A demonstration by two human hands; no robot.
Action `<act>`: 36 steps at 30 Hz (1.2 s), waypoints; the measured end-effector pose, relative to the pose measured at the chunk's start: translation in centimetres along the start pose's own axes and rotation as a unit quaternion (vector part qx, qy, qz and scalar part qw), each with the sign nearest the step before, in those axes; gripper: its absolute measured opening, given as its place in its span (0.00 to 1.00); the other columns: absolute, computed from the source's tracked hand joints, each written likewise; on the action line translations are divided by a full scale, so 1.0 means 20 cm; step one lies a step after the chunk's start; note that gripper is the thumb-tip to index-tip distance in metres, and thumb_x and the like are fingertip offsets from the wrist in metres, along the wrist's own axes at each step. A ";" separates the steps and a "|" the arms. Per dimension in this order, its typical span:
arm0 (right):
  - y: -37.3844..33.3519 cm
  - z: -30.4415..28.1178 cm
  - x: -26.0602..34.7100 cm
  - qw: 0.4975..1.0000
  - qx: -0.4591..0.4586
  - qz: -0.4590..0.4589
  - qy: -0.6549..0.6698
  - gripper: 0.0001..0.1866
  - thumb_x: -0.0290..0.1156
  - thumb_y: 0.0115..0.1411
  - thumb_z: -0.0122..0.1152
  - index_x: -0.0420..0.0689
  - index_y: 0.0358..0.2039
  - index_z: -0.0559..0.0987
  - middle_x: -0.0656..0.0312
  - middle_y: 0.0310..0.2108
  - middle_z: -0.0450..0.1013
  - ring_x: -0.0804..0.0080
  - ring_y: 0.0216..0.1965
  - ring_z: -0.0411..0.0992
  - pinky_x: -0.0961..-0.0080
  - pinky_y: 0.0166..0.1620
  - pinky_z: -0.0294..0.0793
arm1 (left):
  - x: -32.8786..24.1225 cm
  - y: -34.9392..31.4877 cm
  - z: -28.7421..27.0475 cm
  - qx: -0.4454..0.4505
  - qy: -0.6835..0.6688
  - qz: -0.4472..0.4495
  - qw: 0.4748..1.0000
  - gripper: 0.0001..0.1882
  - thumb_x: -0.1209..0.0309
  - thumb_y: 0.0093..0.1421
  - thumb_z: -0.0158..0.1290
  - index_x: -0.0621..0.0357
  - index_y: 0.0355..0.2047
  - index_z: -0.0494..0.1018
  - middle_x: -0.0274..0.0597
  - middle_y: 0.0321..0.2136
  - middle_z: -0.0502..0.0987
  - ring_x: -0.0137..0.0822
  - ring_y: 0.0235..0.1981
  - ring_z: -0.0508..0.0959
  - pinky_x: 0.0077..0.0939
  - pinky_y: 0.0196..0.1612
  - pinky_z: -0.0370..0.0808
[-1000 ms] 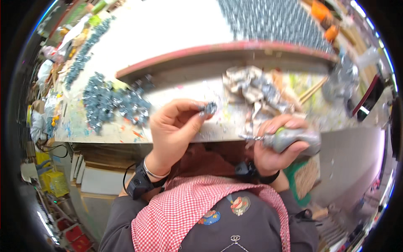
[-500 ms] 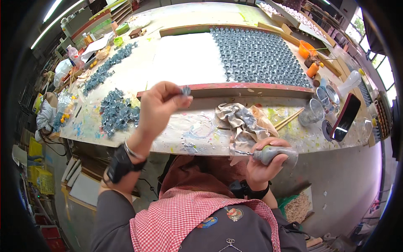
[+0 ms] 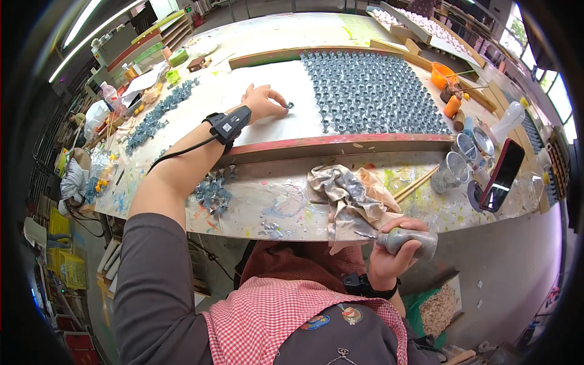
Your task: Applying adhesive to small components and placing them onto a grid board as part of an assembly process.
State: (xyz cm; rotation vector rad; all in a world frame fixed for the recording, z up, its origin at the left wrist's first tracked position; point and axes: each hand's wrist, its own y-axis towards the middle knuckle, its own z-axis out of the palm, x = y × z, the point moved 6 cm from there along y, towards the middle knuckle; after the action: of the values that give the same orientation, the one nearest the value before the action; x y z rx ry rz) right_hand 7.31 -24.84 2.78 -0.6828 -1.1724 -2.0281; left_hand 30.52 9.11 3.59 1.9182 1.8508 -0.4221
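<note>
Over the white sheet (image 3: pixel 243 85) on the board, my left hand (image 3: pixel 266 103) pinches a small blue-grey piece (image 3: pixel 290 105) between thumb and fingertips. Whether the piece touches the sheet I cannot tell. To its right, rows of like blue-grey pieces (image 3: pixel 377 91) cover the board. My right hand (image 3: pixel 389 263) is wrapped round a grey squeeze bottle (image 3: pixel 415 243) at the table's front edge. The bottle lies tilted, its thin nozzle pointing left beside a stained cloth (image 3: pixel 350 194). A loose pile of pieces (image 3: pixel 213 193) is partly hidden behind my left forearm.
Wooden strips (image 3: pixel 340 141) edge the board. More loose pieces (image 3: pixel 161 112) lie at the left. On the right are clear plastic cups (image 3: pixel 456 167), a phone (image 3: pixel 504 173) on a stand, an orange bowl (image 3: pixel 443 74), an orange bottle (image 3: pixel 452 107) and wooden sticks (image 3: pixel 417 184).
My left hand has carried the small piece forward and to the right, from above the near strip to the white sheet. My right hand still grips the bottle, slightly lower in the picture.
</note>
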 end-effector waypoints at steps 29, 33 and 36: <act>0.01 0.07 -0.02 0.999 0.046 -0.020 -0.020 0.24 0.51 0.58 0.45 0.39 0.32 0.63 0.53 0.20 0.65 0.70 0.22 0.64 0.80 0.29 0.63 | -0.07 0.05 -0.09 0.115 0.095 -0.144 0.978 0.23 0.50 0.35 0.55 0.51 0.27 0.79 0.38 0.31 0.76 0.47 0.47 0.60 0.38 0.45 0.60; -0.01 0.08 -0.01 0.998 0.050 -0.020 -0.016 0.24 0.52 0.57 0.46 0.39 0.32 0.63 0.54 0.21 0.65 0.70 0.21 0.65 0.80 0.29 0.63 | -0.05 0.05 -0.11 0.106 0.107 -0.156 0.976 0.22 0.51 0.35 0.54 0.52 0.27 0.78 0.39 0.32 0.76 0.48 0.47 0.60 0.38 0.44 0.60; -0.01 0.08 -0.03 0.998 0.055 -0.019 -0.015 0.25 0.52 0.57 0.46 0.39 0.32 0.63 0.53 0.21 0.65 0.70 0.21 0.64 0.80 0.28 0.63 | -0.07 0.04 -0.12 0.094 0.114 -0.160 0.976 0.21 0.52 0.35 0.54 0.52 0.27 0.79 0.41 0.32 0.76 0.49 0.48 0.60 0.38 0.44 0.60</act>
State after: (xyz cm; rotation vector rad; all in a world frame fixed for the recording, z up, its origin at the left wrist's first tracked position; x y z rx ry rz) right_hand 7.68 -23.15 3.09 -0.6432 -1.3136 -1.9739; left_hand 30.95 9.20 6.49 1.8525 2.3602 -0.5120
